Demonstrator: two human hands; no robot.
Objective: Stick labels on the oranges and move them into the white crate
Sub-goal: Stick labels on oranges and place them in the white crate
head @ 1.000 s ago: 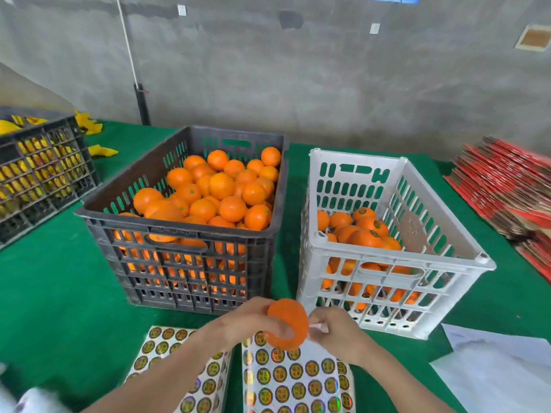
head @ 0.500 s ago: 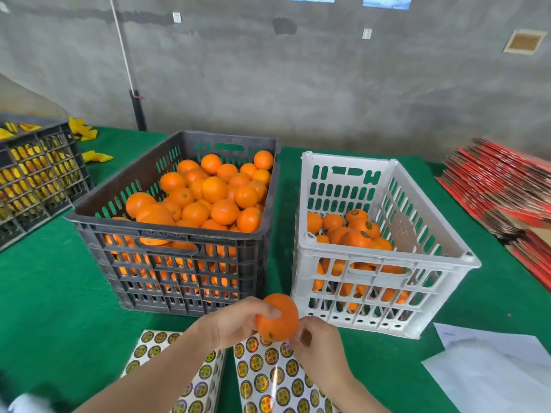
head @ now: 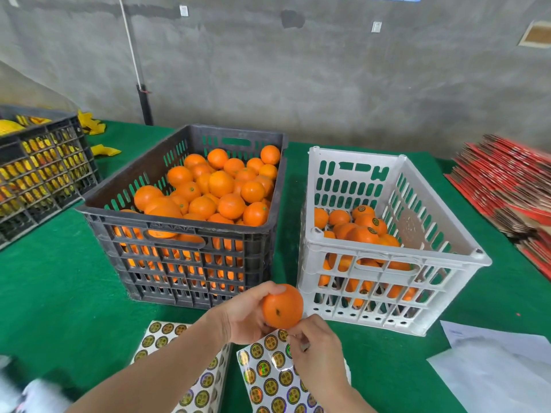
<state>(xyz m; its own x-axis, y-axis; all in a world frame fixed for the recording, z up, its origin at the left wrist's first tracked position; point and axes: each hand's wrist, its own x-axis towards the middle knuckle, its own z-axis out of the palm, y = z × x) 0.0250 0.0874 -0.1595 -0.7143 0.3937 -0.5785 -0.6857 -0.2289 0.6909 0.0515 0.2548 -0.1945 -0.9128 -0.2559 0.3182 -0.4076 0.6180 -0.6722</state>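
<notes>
One orange (head: 282, 305) sits gripped in the left hand (head: 244, 315); the right hand (head: 317, 353), just below it, pinches one small label (head: 304, 347). Two label sheets (head: 269, 380) lie under the hands. Two crates stand beyond: a black crate (head: 185, 234) past the left hand, a white crate (head: 390, 263) past the right.

The desk (head: 59, 293) was covered in green cloth. On it stood a dark grey crate (head: 190, 234) and a white crate (head: 387, 254) just beside each other, with a black crate (head: 44, 180) far left. Near the front edge lay two label sheets (head: 268, 374) and white paper (head: 492, 371) — flattened red cartons (head: 507, 186) were stacked at the right.
</notes>
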